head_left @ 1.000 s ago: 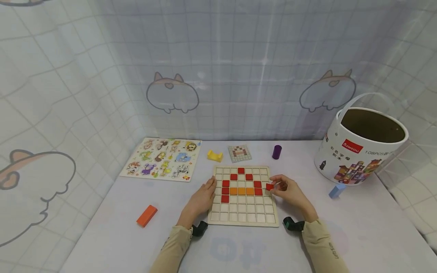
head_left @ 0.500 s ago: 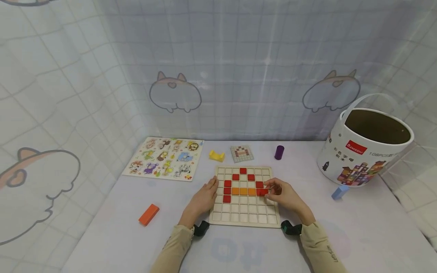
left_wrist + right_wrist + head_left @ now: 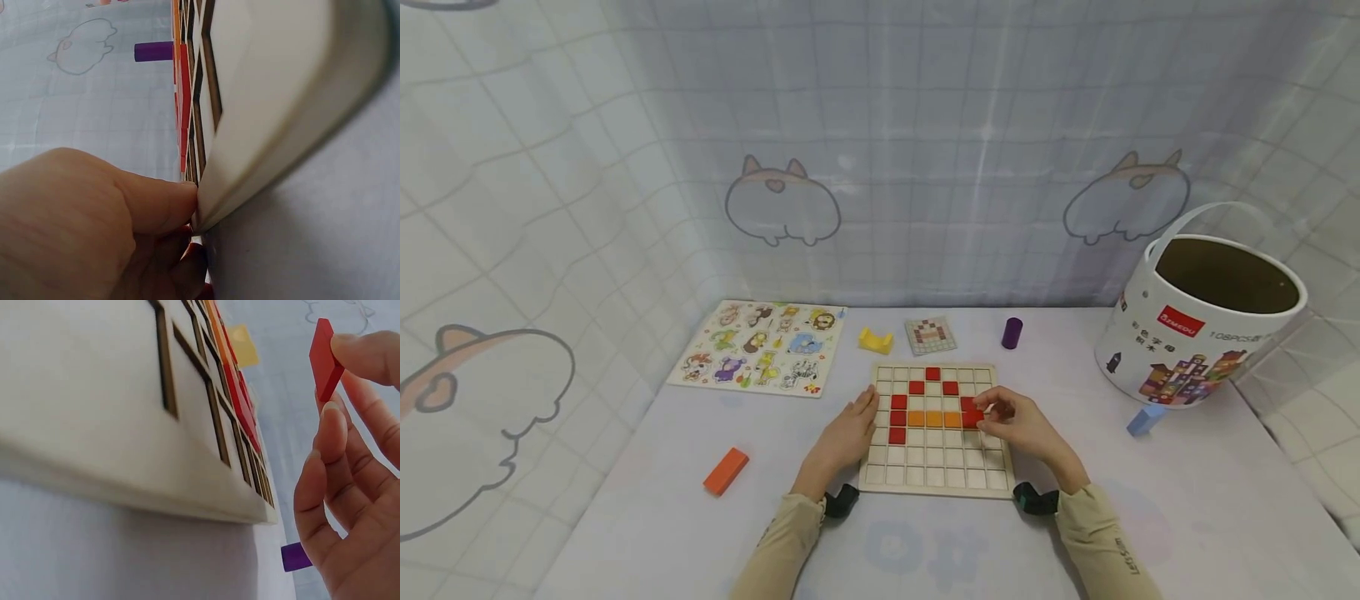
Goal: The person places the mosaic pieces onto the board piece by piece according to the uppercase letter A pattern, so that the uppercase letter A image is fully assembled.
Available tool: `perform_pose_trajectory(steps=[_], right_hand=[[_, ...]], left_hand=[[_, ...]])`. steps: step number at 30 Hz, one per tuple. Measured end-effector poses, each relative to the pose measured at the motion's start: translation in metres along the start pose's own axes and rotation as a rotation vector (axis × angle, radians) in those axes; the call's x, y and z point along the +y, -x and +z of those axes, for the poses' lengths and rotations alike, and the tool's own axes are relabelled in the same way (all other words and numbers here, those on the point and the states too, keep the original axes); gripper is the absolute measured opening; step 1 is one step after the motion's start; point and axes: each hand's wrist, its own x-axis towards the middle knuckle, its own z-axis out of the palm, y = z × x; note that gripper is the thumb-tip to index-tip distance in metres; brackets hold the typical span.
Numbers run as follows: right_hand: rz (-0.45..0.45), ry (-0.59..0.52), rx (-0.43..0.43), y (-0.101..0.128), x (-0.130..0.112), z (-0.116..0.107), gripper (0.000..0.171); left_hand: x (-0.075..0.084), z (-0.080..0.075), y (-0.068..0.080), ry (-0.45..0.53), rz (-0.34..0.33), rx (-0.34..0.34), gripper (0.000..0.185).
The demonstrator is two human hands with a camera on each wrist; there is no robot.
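Observation:
A pale square grid board (image 3: 936,479) lies on the table with several red tiles (image 3: 898,436) set in an arch and orange tiles (image 3: 934,419) in a row between its sides. At the board's left edge, my left hand (image 3: 844,435) holds the rim, its thumb (image 3: 165,203) on the edge and the fingers bent beside it. My right hand (image 3: 1026,427) hovers over the board's right half. Between thumb and fingertips it pinches a red square tile (image 3: 325,359), tilted and raised off the grid. In the head view this tile partly covers the right side of the arch.
Behind the board are a small pattern card (image 3: 931,336), a yellow arched block (image 3: 876,341) and a purple cylinder (image 3: 1012,333). An animal puzzle board (image 3: 756,348) lies back left, an orange block (image 3: 726,472) front left. A white bucket (image 3: 1195,333) and a blue block (image 3: 1146,420) stand right.
My right hand has moved left with the red tile, from the board's right edge to over the arch's right side. My left hand has stayed at the left edge.

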Motion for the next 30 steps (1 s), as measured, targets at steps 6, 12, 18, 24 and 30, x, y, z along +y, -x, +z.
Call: perform_pose_trajectory(steps=[6,12,18,24,30], right_hand=[[0.004,-0.018,-0.01,0.003,0.003,0.003,0.026],[-0.03,0.013,-0.069,0.005,0.01,0.003,0.027],[-0.055,0.051,-0.107,0.005,0.013,0.003,0.026],[-0.063,0.098,-0.117,0.0,0.014,0.006,0.023],[-0.073,0.123,-0.131,-0.003,0.013,0.009,0.026]], left_hand=[[0.001,0.001,0.0,-0.007,-0.001,-0.008,0.052],[0.003,0.0,0.001,-0.002,0.004,-0.009,0.052],[0.005,-0.003,-0.002,-0.002,0.005,-0.014,0.052],[0.004,-0.003,-0.003,0.013,-0.024,-0.017,0.052],[0.003,-0.002,0.0,0.04,-0.038,-0.013,0.052]])
